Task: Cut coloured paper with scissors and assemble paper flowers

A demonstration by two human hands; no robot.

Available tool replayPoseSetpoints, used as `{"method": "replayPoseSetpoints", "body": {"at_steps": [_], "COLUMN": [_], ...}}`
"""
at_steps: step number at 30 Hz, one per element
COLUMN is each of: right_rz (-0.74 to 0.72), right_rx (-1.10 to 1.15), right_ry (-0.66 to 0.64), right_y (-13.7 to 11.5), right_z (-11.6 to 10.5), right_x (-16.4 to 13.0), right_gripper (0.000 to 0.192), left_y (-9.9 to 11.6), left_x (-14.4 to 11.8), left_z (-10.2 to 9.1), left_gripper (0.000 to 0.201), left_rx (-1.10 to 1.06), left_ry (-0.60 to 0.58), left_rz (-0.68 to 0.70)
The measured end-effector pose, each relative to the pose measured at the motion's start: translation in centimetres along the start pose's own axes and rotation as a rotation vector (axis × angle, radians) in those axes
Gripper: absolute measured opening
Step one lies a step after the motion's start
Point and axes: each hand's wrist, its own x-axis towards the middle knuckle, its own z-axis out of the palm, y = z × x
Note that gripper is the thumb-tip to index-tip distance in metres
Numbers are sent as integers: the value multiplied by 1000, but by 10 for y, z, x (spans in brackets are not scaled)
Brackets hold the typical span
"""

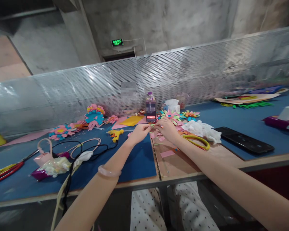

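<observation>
My left hand (141, 132) and my right hand (168, 129) meet above the middle of the table, fingers pinched together. Between the fingertips shows a small light-green strip (152, 125), perhaps paper, mostly covered by the fingers. Just behind them a phone with a lit screen (151, 110) stands upright against a purple-capped bottle (150, 94). Left of my left hand lies a yellow glue gun (116, 134). Yellow-handled scissors (199, 143) rest under my right forearm. Pink paper scraps (167, 154) are scattered on the bare board below the hands.
Colourful paper flowers (94, 116) line the back beside yellow paper (132, 121). Crumpled tissues (202, 131) and a black phone (244, 140) lie at right. Cables (73, 163) hang over the front edge at left. A perforated metal screen (98, 83) closes off the back.
</observation>
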Motion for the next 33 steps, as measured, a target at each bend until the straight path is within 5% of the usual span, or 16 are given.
{"method": "replayPoseSetpoints", "body": {"at_steps": [10,18,25,33], "right_rz": [70,88,104,201], "right_rx": [51,61,148,176], "right_ry": [-63,27,88,64], "right_y": [2,-1,-4,-1], "right_z": [0,0,-2,0], "right_x": [-2,-1,1,2], "right_gripper": [13,7,4,9], "left_y": [-4,-3,0,1], "left_x": [1,2,3,2], "left_z": [-1,-5,-3,-3], "left_gripper": [31,34,34,33], "left_rx": [53,-21,-131,91], "left_ry": [-45,149,177,184], "left_rz": [-21,-25,-50,15]}}
